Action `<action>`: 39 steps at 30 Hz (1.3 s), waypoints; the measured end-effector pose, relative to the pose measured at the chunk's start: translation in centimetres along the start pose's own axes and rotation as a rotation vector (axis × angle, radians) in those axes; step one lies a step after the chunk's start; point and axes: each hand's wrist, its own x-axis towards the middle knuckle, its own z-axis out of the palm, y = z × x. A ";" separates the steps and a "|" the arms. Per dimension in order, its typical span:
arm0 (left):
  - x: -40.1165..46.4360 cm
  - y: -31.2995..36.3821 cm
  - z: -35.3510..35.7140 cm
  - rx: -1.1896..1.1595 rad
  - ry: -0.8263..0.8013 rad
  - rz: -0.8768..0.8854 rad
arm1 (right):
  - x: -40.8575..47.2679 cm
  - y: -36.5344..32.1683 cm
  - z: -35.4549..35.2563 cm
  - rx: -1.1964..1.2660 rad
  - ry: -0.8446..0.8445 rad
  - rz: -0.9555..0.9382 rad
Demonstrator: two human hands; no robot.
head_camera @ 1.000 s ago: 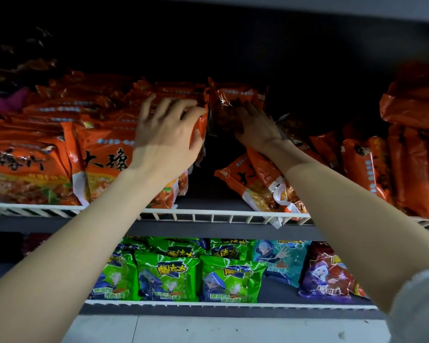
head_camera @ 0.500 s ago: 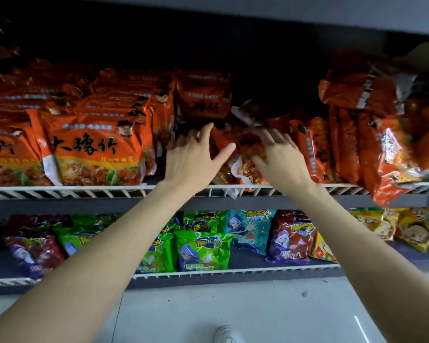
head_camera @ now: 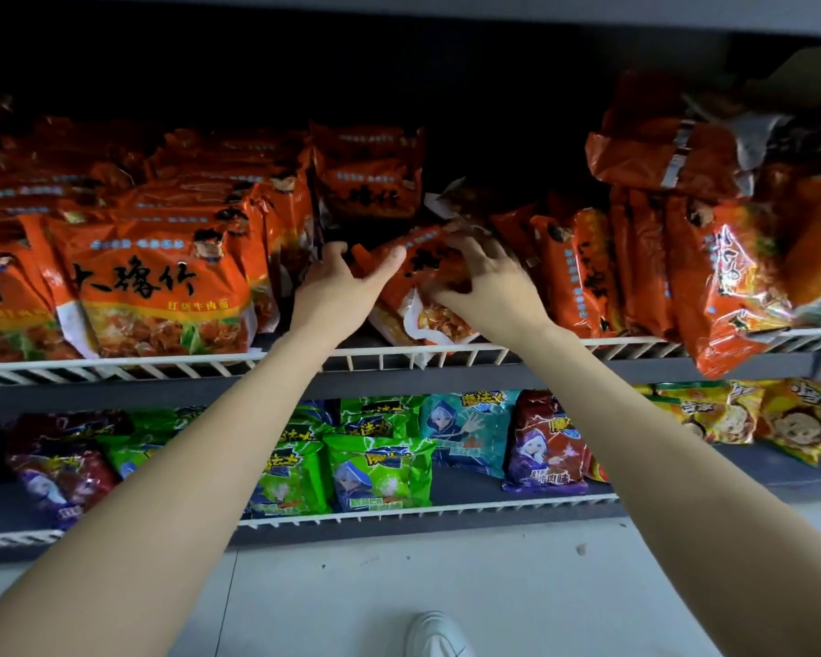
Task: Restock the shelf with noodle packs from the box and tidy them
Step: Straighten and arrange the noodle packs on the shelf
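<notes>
Orange noodle packs fill the upper wire shelf. One orange pack lies tilted in the gap at the shelf's middle. My left hand grips its left end, thumb across the front, fingers behind. My right hand holds its right side with curled fingers. Upright rows of packs stand to the left. More packs lean on edge to the right, and a loose pile hangs over the shelf's right rim. The box is out of sight.
The lower shelf holds green, teal, purple-red and yellow snack bags. Pale floor lies below, with a white shoe at the bottom edge. A dark recess sits behind the upper packs.
The view has dropped and shifted right. Both hands have come down from the stacked packs on the left to the tilted pack in the gap and closed on it.
</notes>
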 end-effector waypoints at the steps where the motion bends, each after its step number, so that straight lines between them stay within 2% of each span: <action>1: 0.3 0.1 0.0 -0.080 0.037 0.022 | 0.2 -0.5 0.1 0.048 0.001 -0.029; 5: 1.3 0.1 -0.2 -0.192 0.169 0.182 | 1.3 -1.0 -0.6 0.213 -0.050 -0.074; 8: 1.7 0.4 -1.5 -0.164 0.273 0.364 | 0.9 0.0 -1.1 0.371 -0.088 -0.120; 11: 2.3 1.0 -2.9 0.002 0.335 0.510 | 0.5 -0.3 -0.1 0.284 -0.102 -0.174; 16: 3.6 0.0 -3.8 0.181 0.392 0.615 | 2.7 -2.5 3.0 0.213 0.026 -0.144; 18: 3.9 -0.3 -4.0 0.232 0.411 0.615 | 3.8 -3.1 4.0 0.188 0.049 -0.147; 23: 3.8 -0.1 -3.0 0.426 0.304 0.523 | 5.9 -3.2 4.9 0.066 0.119 -0.158; 27: 4.7 -0.1 -2.1 0.525 0.386 0.572 | 5.6 -1.1 4.2 -0.126 0.065 -0.194; 32: 6.9 1.6 -0.9 0.536 0.344 0.647 | 5.7 1.5 2.8 -0.415 0.124 -0.188; 34: 7.6 2.1 -0.6 0.563 0.326 0.646 | 5.5 1.6 1.8 -0.430 0.066 -0.174; 37: 8.3 1.4 -0.6 0.629 0.367 0.553 | 5.6 1.0 1.4 -0.427 0.153 -0.221; 39: 8.4 0.6 -0.9 0.721 0.434 0.518 | 6.2 0.1 2.1 -0.281 0.170 -0.273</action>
